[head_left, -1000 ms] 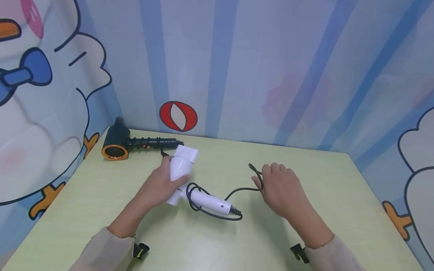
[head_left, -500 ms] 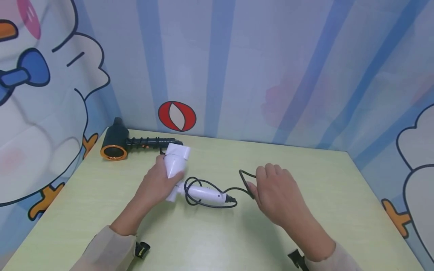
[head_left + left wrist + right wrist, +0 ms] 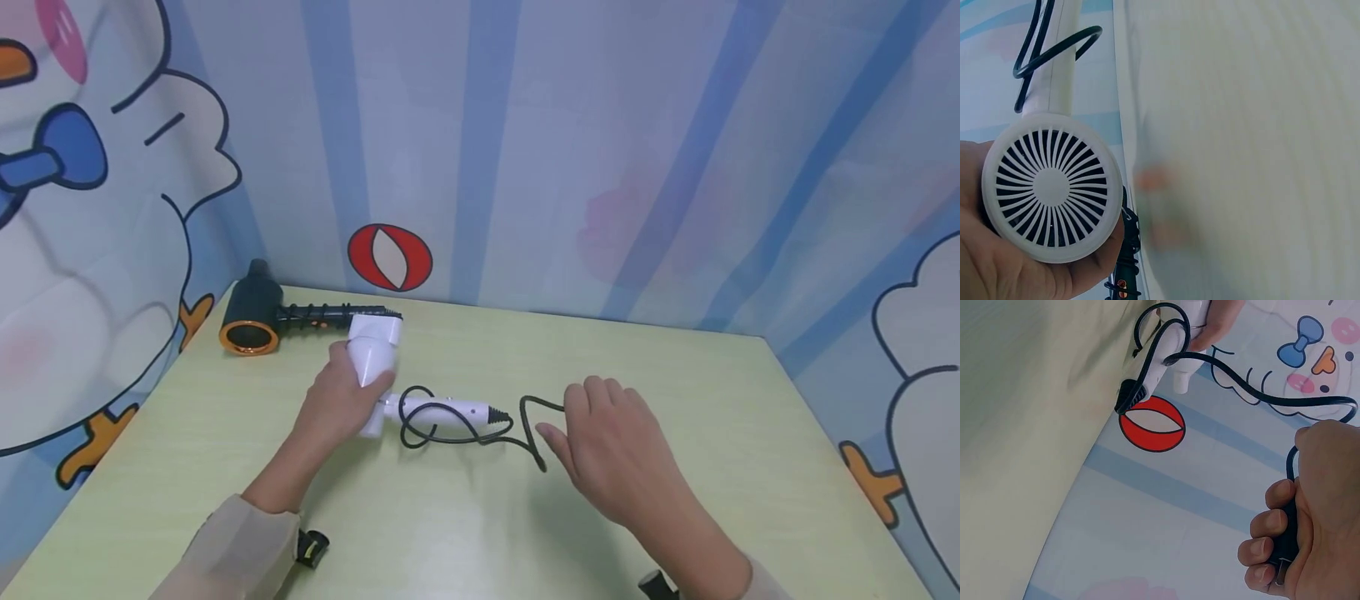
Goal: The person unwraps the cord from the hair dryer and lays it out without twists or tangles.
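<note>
My left hand grips a white hair dryer round its body, with the flat nozzle pointing away from me. Its round slotted grille faces the left wrist camera. The dryer's handle points right, and loops of black cord hang loosely about it. In the right wrist view, my right hand has its fingers curled round the black plug, whose metal prong shows below the fingers. From that hand the cord runs back to the dryer in a slack bend.
A black hair dryer with a copper-coloured rim lies at the table's back left, its cord wound round the handle. The pale table ends at a printed cloth backdrop behind and at both sides.
My left hand has carried the white dryer slightly left, and its handle has swung up to nearly level. The right hand has moved slightly lower, and the cord's bend has dropped below it.
</note>
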`<state>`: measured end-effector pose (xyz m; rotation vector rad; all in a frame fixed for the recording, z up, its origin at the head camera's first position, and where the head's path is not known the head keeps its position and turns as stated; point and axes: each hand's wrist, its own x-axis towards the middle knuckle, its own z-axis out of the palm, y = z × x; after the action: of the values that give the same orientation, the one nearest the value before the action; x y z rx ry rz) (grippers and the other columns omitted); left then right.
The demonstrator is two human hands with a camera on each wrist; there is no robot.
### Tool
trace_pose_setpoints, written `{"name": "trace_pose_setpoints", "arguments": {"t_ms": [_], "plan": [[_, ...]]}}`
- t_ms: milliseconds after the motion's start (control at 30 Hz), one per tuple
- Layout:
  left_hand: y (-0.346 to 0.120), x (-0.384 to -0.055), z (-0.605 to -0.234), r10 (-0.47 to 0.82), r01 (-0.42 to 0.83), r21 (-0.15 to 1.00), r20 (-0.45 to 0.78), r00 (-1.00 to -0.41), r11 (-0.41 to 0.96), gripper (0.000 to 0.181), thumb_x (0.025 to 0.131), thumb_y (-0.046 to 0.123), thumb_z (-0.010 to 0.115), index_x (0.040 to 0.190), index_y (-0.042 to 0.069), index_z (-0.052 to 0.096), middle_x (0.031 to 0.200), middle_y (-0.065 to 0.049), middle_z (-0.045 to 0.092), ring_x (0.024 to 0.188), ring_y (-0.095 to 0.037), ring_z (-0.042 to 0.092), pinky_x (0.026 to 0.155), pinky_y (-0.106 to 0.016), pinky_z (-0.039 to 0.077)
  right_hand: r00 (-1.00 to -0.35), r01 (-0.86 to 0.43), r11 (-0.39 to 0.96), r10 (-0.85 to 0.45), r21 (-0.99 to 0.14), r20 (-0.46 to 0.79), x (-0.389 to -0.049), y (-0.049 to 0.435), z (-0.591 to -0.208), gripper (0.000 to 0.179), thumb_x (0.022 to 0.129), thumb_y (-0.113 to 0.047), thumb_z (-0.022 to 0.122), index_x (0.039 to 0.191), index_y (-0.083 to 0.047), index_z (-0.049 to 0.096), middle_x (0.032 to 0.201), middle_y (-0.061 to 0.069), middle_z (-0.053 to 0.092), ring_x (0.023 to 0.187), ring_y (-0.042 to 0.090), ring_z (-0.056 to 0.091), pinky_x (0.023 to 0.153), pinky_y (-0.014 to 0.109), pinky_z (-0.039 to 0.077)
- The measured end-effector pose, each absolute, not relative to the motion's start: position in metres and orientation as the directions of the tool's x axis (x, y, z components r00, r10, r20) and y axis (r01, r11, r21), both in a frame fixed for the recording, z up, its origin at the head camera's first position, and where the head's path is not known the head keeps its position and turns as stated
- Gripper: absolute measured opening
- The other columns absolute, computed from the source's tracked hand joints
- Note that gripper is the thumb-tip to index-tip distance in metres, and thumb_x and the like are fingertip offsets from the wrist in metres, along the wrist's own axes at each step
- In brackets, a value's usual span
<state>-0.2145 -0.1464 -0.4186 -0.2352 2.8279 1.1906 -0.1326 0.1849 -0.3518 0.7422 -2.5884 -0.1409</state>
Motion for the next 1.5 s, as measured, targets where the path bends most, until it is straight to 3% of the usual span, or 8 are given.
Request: {"name": "trace_pose_setpoints", "arguments": {"t_ms": [233,333,900,1500], "plan": [[-0.149,-0.217,-0.418,-0.148,-0.208,0.716,-0.146,-0.978,0.666,0.088,0.097,0.048,0.06,0.153,-0.002,0.014,0.133,-0.027,0.049,0.113,-0.043,0.057,0.083,-0.055,0.058,-0.762,-0.499,0.835,-0.55,0.23,0.343,-0.122,0.18,-0.356,0.045,0.102,-0.048,0.049,0.082,-0.008,0.041,0.073,0.001,0.03,0.064,0.018,0.027,0.061,0.028,0.026],[-0.15,-0.218,-0.418,-0.155,-0.221,0.718,-0.158,-0.975,0.66,0.09,0.097,0.049,0.059,0.154,-0.001,0.012,0.136,-0.028,0.048,0.115,-0.043,0.056,0.085,-0.057,0.057,-0.766,-0.508,0.83,-0.558,0.232,0.32,-0.118,0.177,-0.358,0.044,0.099,-0.047,0.057,0.082,-0.009,0.042,0.073,0.001,0.03,0.064,0.018,0.028,0.061,0.028,0.026],[-0.159,-0.22,-0.408,-0.22,-0.255,0.731,-0.146,-0.964,0.633,0.093,0.098,0.051,0.057,0.156,-0.001,0.006,0.14,-0.031,0.043,0.121,-0.045,0.051,0.095,-0.06,0.051,-0.776,-0.517,0.823,-0.566,0.235,0.277,-0.11,0.178,-0.367,0.045,0.101,-0.049,0.051,0.081,-0.009,0.042,0.071,0.0,0.028,0.066,0.018,0.027,0.065,0.029,0.028],[-0.164,-0.22,-0.405,-0.228,-0.266,0.744,-0.155,-0.961,0.613,0.095,0.098,0.052,0.056,0.157,0.001,0.003,0.138,-0.03,0.043,0.118,-0.044,0.051,0.092,-0.057,0.052,-0.823,-0.51,0.829,-0.548,0.228,0.152,-0.121,0.195,-0.389,0.038,0.103,-0.043,0.053,0.083,-0.011,0.048,0.073,0.0,0.033,0.067,0.018,0.032,0.065,0.031,0.031]]}}
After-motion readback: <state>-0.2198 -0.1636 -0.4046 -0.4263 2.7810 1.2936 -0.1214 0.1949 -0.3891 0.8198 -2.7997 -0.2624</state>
